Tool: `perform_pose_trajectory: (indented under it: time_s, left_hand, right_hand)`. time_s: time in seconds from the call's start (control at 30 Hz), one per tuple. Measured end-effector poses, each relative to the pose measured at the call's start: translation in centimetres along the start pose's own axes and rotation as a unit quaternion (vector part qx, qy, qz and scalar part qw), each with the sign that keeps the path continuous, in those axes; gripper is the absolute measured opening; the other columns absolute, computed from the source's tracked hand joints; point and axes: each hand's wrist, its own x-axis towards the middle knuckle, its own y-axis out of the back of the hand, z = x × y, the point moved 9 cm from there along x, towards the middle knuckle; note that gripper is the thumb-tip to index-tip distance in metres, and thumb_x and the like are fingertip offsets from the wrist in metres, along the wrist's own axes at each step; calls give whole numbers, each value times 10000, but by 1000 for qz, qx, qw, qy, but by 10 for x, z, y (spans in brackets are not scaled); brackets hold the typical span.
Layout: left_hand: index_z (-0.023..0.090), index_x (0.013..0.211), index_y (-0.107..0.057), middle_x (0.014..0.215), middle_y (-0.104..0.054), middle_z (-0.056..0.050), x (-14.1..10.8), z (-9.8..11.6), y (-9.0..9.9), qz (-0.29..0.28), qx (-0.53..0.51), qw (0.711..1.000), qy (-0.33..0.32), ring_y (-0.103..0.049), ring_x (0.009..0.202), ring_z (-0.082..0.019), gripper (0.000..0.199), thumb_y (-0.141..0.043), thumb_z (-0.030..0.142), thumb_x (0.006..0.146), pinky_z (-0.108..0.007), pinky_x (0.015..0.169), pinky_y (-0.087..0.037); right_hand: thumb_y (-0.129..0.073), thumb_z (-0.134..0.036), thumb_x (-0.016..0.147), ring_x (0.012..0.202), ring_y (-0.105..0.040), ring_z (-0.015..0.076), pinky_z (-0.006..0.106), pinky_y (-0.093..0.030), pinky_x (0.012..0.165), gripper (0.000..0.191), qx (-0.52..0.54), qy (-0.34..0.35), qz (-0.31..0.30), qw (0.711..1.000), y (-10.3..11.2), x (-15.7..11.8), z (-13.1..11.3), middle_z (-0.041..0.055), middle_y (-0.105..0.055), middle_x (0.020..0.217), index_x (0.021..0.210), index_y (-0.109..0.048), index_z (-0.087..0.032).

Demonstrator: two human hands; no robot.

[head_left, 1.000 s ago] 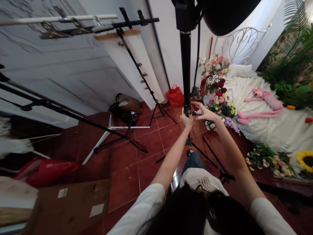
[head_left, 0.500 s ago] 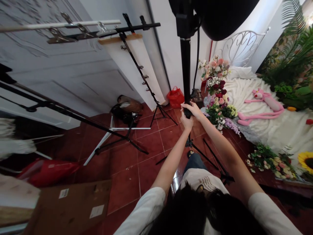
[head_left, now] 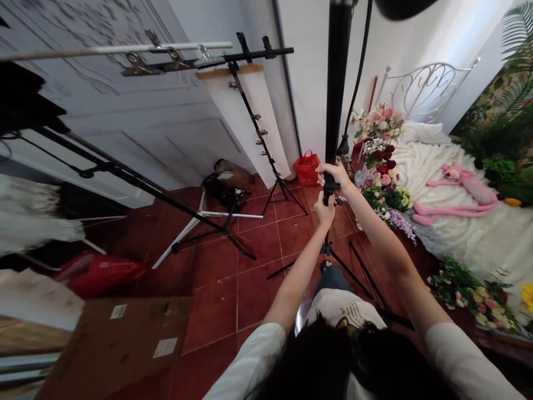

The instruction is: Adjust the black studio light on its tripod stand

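Observation:
A black light stand (head_left: pixel 338 83) stands upright in front of me, its tripod feet on the tiles by my shoe. My right hand (head_left: pixel 336 175) is wrapped round the pole. Just below it, my left hand (head_left: pixel 324 211) grips the stand near a black collar (head_left: pixel 331 188) that shows between the two hands. A small knob (head_left: pixel 340 200) sticks out at the collar's right. The dark lamp head (head_left: pixel 406 6) is mostly cut off at the top edge, and a black cable (head_left: pixel 361 66) hangs beside the pole.
Left of me stand another black stand (head_left: pixel 145 191) and a clip-hung backdrop stand (head_left: pixel 254 119). A cardboard box (head_left: pixel 137 344) lies lower left. A red bag (head_left: pixel 307 168) sits by the wall. Flowers (head_left: pixel 381 178) and a pink plush toy (head_left: pixel 477 186) are on the right.
The lamp head has risen, mostly out of view. My right hand has moved up, away from my left, so the collar shows between them. The view has shifted slightly.

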Motion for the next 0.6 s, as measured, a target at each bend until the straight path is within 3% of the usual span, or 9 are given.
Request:
perform_pose_trajectory:
  time_s: [0.17, 0.3, 0.4, 0.5, 0.6]
  left_hand:
    - [216, 727, -535, 578, -580, -2, -1, 1, 0, 14, 0, 1000, -21, -563, 530, -128, 601, -386, 771, 901, -248, 581, -432]
    - [216, 729, -523, 567, -565, 5, -1, -3, -3, 16, 1, 1000, -24, -557, 519, -126, 603, -373, 772, 908, -248, 573, -421]
    - [216, 727, -525, 563, -562, 3, 0, -4, -2, 22, 9, 999, -21, -559, 517, -130, 613, -378, 786, 897, -252, 571, -418]
    - [215, 730, -536, 568, -565, -5, -1, -1, -2, 21, 18, 999, -28, -568, 529, -138, 633, -364, 804, 887, -259, 581, -421]
    - [210, 742, -563, 590, -587, -26, 0, -2, 0, 32, 45, 998, -32, -595, 563, -160, 651, -350, 809, 883, -273, 591, -429]
  right_hand:
    - [-737, -476, 782, 496, -499, 99, 240, -449, 545, 386, -69, 23, 120, 990, 10, 4, -18, -47, -491, 496, 596, -544, -199]
    - [-710, -600, 823, 673, -623, 151, 286, -540, 723, 424, -142, 56, 80, 985, 10, -2, -27, -5, -608, 644, 743, -622, -193]
    - [-666, -666, 852, 934, -686, 202, 334, -556, 897, 487, -200, 110, 39, 973, 23, -20, -28, 46, -705, 902, 980, -668, -196]
    - [-540, -699, 926, 1097, -675, 235, 378, -538, 987, 562, -265, 122, 35, 956, 52, -48, -6, 90, -713, 1109, 1166, -634, -199]
    - [-428, -654, 997, 1088, -691, 263, 428, -525, 1007, 543, -372, 83, 43, 923, 77, -76, 37, 128, -722, 1142, 1175, -633, -185]
